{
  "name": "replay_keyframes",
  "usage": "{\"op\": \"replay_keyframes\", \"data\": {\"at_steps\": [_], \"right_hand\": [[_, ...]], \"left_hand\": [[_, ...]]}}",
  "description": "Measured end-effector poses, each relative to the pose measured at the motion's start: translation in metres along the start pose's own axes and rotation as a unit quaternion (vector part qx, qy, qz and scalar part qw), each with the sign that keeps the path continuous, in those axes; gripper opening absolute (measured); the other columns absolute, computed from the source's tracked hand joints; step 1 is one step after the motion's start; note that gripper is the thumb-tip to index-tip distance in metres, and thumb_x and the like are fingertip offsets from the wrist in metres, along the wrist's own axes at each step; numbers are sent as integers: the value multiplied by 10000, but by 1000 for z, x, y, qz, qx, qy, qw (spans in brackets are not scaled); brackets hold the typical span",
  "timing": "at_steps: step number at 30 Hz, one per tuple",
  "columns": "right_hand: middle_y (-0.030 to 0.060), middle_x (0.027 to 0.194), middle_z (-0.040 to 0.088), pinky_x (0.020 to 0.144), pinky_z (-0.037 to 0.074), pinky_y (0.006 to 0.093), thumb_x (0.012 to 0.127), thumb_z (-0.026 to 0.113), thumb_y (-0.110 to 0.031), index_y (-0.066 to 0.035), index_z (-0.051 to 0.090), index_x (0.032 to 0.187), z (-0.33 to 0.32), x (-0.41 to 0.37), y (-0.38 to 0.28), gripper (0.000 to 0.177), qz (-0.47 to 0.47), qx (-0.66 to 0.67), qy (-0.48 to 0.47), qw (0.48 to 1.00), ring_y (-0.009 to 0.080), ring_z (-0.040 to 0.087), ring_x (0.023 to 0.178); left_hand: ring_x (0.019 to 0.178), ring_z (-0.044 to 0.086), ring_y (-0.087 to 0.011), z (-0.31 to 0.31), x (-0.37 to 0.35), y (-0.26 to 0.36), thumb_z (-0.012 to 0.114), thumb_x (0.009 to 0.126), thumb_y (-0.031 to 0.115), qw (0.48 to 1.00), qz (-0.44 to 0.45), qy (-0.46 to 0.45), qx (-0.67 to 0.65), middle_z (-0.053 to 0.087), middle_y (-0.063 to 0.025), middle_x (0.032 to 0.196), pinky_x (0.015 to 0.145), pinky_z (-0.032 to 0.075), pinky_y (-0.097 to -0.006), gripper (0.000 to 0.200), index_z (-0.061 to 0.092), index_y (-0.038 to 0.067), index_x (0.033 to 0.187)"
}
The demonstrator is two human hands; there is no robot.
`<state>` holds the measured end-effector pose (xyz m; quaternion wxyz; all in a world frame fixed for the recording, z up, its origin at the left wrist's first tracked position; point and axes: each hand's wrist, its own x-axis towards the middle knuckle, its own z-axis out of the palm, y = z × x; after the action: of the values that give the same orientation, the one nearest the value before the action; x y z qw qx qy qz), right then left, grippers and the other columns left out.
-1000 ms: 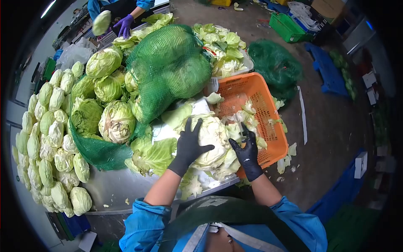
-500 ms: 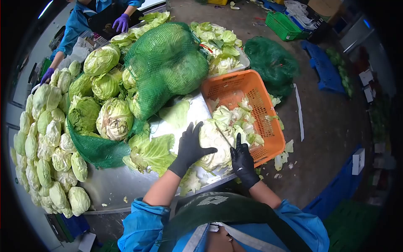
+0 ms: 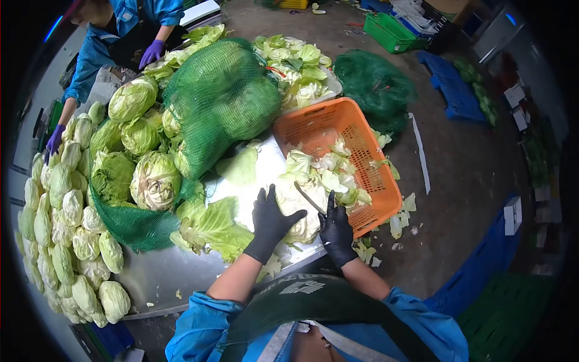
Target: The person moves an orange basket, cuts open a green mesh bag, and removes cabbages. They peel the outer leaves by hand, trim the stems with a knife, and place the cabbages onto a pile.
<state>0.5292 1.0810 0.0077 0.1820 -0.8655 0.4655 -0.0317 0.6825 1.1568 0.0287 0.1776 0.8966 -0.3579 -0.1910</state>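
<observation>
Left hand (image 3: 269,218), black glove, lies spread flat on the cabbage (image 3: 306,227) at the counter (image 3: 158,279) edge, fingers wide, not closed round it. Right hand (image 3: 335,232) is closed on a knife (image 3: 307,198), blade over the cabbage top. Orange basket (image 3: 362,130) w/ cut leaves (image 3: 332,178) is just beside.

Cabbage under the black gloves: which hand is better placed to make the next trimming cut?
Right, probably. The right hand holds the knife with its blade across the cabbage, next to the orange basket; the left hand lies spread on the cabbage, holding no tool.
</observation>
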Motion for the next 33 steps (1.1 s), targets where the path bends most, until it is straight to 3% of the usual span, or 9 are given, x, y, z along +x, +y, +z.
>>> {"op": "replay_keyframes", "data": {"at_steps": [6, 16, 22, 23, 26, 27, 28, 30, 33], "right_hand": [[157, 879, 476, 558, 491, 387, 872, 519, -352, -96, 337, 1361, 8, 39, 4, 581, -42, -47, 85, 994, 286, 552, 762], [198, 878, 519, 587, 456, 450, 895, 496, -330, -122, 455, 1286, -4, 51, 14, 445, -60, 2, 14, 998, 364, 568, 693], [201, 845, 544, 511, 469, 397, 911, 465, -325, -111, 434, 1300, 23, 116, 49, 445, -1, 121, 145, 982, 343, 576, 643], [224, 861, 562, 566, 477, 422, 924, 440, -304, -71, 509, 1155, -5, 123, 49, 335, -28, 98, 243, 965, 371, 584, 712], [254, 918, 563, 747, 459, 479, 793, 619, -446, -53, 443, 1186, -20, 111, 16, 583, -33, 117, 49, 991, 409, 560, 901], [183, 948, 560, 786, 470, 411, 671, 719, -493, -80, 298, 1350, -5, 99, 6, 899, -79, 32, 28, 996, 356, 573, 897], [159, 936, 594, 779, 480, 390, 673, 730, -460, -60, 425, 1278, -22, 88, -14, 787, -171, -1, 120, 978, 336, 589, 892], [148, 902, 631, 770, 480, 383, 691, 727, -397, -63, 555, 1158, 19, 133, 24, 599, -1, 129, 83, 988, 325, 607, 858], [185, 876, 646, 723, 479, 379, 717, 693, -276, -66, 653, 934, 56, 172, 87, 305, -45, 127, -69, 988, 321, 626, 818]], "left_hand": [[1165, 402, -412, 22, 0, -4, 718, 613, 562, 999, -8, 34, -24, 335, -282, 1323, 952, 365, -462, 1004, 333, -36, 1322], [1181, 387, -406, 22, 1, -7, 729, 600, 561, 997, -31, 35, -64, 345, -274, 1315, 962, 357, -463, 1000, 353, -40, 1305], [1175, 394, -406, 26, -2, -13, 754, 578, 545, 995, -20, 39, -89, 356, -270, 1307, 955, 362, -478, 1003, 364, -35, 1297], [1175, 394, -406, 26, -1, -13, 754, 578, 545, 995, -22, 44, -90, 356, -270, 1307, 955, 362, -478, 1003, 364, -35, 1297], [1175, 393, -403, 28, -4, -14, 757, 576, 539, 995, -26, 37, -85, 356, -267, 1308, 962, 358, -468, 1000, 367, -35, 1296], [1174, 394, -400, 32, -3, -17, 759, 574, 537, 996, -14, 43, -78, 358, -268, 1305, 963, 360, -461, 1001, 367, -35, 1295], [1174, 396, -397, 32, 1, -18, 761, 571, 535, 996, -4, 54, -73, 361, -268, 1302, 964, 362, -455, 1001, 368, -35, 1295], [1167, 403, -384, 35, -2, -25, 761, 566, 545, 995, -15, 57, -85, 370, -258, 1286, 967, 366, -441, 996, 381, -36, 1281], [1149, 431, -346, 54, -8, -49, 814, 559, 437, 977, 89, 156, -118, 361, -215, 1276, 968, 384, -423, 943, 394, -43, 1253]]}}
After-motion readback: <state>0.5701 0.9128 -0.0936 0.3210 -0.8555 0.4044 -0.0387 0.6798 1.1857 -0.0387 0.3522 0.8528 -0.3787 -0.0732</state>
